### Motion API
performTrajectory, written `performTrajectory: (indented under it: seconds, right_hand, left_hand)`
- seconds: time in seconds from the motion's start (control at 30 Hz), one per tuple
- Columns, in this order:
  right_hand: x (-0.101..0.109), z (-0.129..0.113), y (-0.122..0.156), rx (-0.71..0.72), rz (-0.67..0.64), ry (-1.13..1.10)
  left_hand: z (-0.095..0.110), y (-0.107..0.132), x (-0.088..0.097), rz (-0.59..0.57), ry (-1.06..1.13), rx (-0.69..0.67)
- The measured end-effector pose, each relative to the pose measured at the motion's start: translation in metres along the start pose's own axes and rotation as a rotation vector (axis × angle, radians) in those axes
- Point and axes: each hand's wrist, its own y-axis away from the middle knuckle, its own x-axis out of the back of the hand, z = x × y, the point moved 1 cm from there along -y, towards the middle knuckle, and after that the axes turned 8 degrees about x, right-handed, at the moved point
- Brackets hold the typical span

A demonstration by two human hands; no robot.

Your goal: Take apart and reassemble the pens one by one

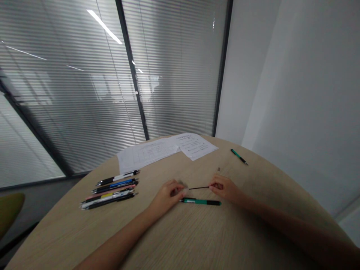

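Note:
My right hand point(221, 186) pinches one end of a thin dark rod point(199, 187), which looks like a pen refill or a lead. The rod stretches level towards my left hand point(169, 193), whose thumb and fingertips are pressed together near its other end. Something pale and smeared shows at those left fingertips, too blurred to name. Just below both hands, a green pen point(201, 201) with a black grip lies on the table, its left end close to my left fingers.
Several pens and mechanical pencils point(112, 195) lie side by side at the left. Printed sheets point(149, 153) cover part of the far edge. Another green pen point(239, 156) rests at the far right. A tiny dark piece point(218, 169) sits beyond my right hand. The round table point(180, 243) faces blinds and a wall.

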Motion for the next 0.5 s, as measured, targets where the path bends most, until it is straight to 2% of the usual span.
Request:
performTrajectory:
  seconds: [0.27, 0.5]
  right_hand:
    - [-0.007, -0.002, 0.001, -0.031, -0.016, -0.005]
    - [0.007, 0.013, -0.002, -0.085, 0.051, 0.114]
  left_hand:
    - [-0.002, -0.003, -0.002, -0.027, 0.074, 0.036]
    - [-0.005, -0.005, 0.002, 0.061, 0.176, 0.227]
